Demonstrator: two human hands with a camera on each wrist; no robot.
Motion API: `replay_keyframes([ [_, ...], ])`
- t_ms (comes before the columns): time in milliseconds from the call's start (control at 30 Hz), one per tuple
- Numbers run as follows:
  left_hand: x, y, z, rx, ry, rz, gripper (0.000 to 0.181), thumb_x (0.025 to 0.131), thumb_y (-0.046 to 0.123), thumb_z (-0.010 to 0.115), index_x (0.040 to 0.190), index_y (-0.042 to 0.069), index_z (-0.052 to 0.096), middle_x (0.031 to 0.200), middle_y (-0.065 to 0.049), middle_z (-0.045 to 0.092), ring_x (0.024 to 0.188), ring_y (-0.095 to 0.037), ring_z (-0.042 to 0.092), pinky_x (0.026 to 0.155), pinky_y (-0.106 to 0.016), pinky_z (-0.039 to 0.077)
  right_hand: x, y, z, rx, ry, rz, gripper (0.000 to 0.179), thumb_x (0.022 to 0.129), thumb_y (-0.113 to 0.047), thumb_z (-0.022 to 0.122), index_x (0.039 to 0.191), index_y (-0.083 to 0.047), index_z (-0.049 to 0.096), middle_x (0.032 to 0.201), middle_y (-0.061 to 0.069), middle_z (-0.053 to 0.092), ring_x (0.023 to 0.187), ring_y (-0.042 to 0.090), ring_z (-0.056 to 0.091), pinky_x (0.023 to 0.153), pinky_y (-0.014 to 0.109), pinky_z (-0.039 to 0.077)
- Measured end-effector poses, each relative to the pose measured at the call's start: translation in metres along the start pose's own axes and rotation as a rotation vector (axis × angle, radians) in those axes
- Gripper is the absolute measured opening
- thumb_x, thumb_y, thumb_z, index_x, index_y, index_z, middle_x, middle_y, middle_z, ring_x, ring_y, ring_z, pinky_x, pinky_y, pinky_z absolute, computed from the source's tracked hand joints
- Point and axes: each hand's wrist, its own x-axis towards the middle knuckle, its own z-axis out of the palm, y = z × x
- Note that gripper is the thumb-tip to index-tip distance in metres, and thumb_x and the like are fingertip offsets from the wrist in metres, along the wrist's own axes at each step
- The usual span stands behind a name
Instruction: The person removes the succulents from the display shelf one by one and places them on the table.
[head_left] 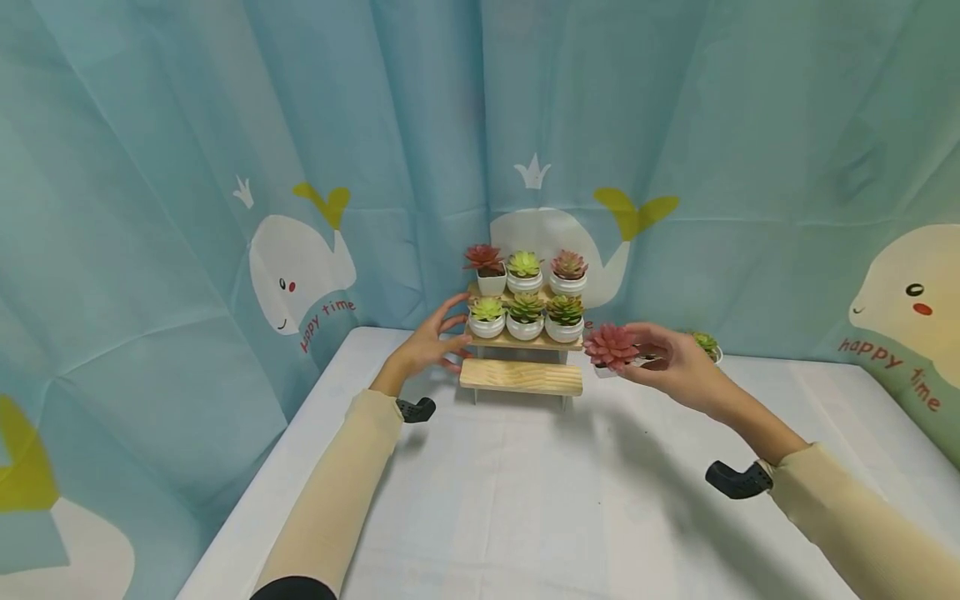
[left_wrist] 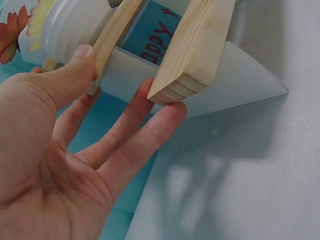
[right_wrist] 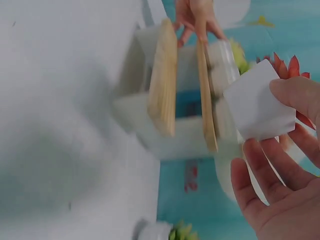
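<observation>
My left hand is at the left end of a small tiered wooden plant stand. In the left wrist view its fingers are spread, and fingertips touch the end of the lowest plank; the thumb lies against the board above. With my right hand I hold an artificial red succulent just right of the stand, above the table. In the right wrist view, thumb and fingers pinch its white square pot, which hides part of the red leaves.
Potted succulents fill the top tier, one red, one green, one pinkish; three green ones stand on the middle tier. Another green succulent is behind my right hand. A whale-print curtain hangs behind the white table.
</observation>
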Motion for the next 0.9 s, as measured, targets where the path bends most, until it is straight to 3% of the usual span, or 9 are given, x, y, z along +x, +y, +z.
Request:
replay_keyframes([
  [167,0.001,-0.001,0.001,0.006,0.000,0.002,0.078,0.104,0.014,0.064,0.163,0.042,0.020,0.168,-0.015,0.021,0.112,-0.048,0.065,0.077,-0.058,0.060,-0.015,0.011,-0.024,-0.017,0.050,0.025,0.057,0.095,-0.018,0.078,0.145,-0.003,0.053,0.134,0.014,0.061,0.106,-0.004,0.062,0.083,0.016,0.054],
  [267,0.001,-0.001,0.001,0.008,0.003,0.001,0.078,0.104,0.014,0.064,0.163,0.042,0.021,0.168,-0.015,0.021,0.111,-0.046,0.066,0.078,-0.059,0.060,-0.022,0.017,-0.039,-0.031,0.081,0.035,0.058,0.096,-0.018,0.076,0.146,-0.003,0.051,0.132,0.007,0.061,0.106,-0.009,0.060,0.082,0.013,0.053],
  [567,0.001,0.001,0.000,-0.007,0.006,0.000,0.078,0.104,0.014,0.064,0.163,0.042,0.021,0.168,-0.013,0.021,0.112,-0.051,0.063,0.079,-0.061,0.059,-0.036,0.044,-0.074,-0.079,0.152,0.128,0.064,0.098,-0.026,0.075,0.151,-0.004,0.045,0.121,-0.023,0.056,0.105,-0.016,0.054,0.079,0.008,0.048],
  [900,0.002,-0.001,-0.002,-0.014,-0.010,0.009,0.078,0.105,0.013,0.062,0.163,0.041,0.019,0.168,-0.014,0.020,0.111,-0.049,0.065,0.080,-0.062,0.058,-0.048,0.073,-0.097,0.025,0.231,0.185,0.053,0.098,-0.018,0.074,0.146,-0.018,0.051,0.117,-0.030,0.058,0.105,-0.016,0.055,0.078,0.006,0.046],
])
